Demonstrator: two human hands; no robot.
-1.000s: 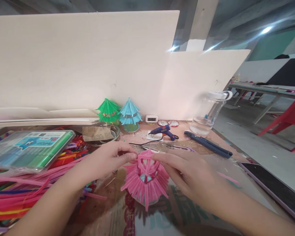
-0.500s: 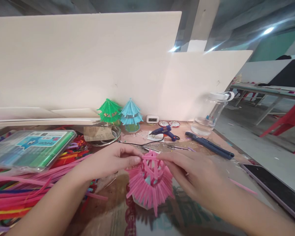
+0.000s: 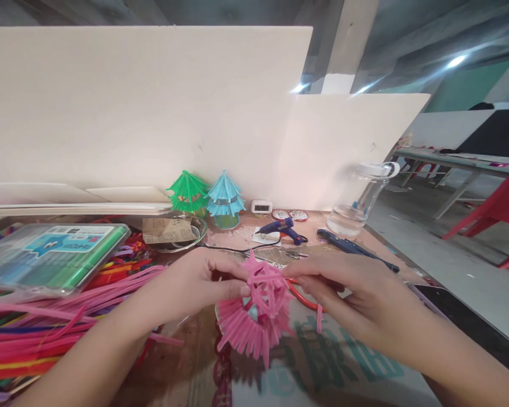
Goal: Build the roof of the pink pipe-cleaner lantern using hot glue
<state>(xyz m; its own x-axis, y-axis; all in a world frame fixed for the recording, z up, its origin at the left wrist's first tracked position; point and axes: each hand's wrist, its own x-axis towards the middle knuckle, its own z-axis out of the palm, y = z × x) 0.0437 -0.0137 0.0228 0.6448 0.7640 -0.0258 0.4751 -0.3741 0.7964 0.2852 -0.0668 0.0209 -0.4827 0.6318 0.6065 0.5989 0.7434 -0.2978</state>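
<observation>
A pink straw lantern (image 3: 254, 316) with a fringed skirt and an open frame on top is held just above the table (image 3: 335, 362) at the middle of the view. My left hand (image 3: 195, 282) pinches the frame's top from the left. My right hand (image 3: 348, 288) pinches the same top from the right, fingers closed on the pink strips; a short loose pink piece (image 3: 319, 319) hangs under it. A red curved handle (image 3: 301, 294) shows beneath my right fingers.
Green (image 3: 188, 194) and blue straw lanterns (image 3: 225, 199) stand at the back board. A blue glue gun (image 3: 282, 227), blue pliers (image 3: 352, 247), a water bottle (image 3: 358, 200), a glass dish (image 3: 182, 233), a plastic case (image 3: 51, 254) over piled coloured straws (image 3: 46, 322), and a phone (image 3: 470, 316) lie around.
Both hands have raised and tilted the pink lantern, its top now tipped toward the back. My right hand moved up, and the red handle under it came into view.
</observation>
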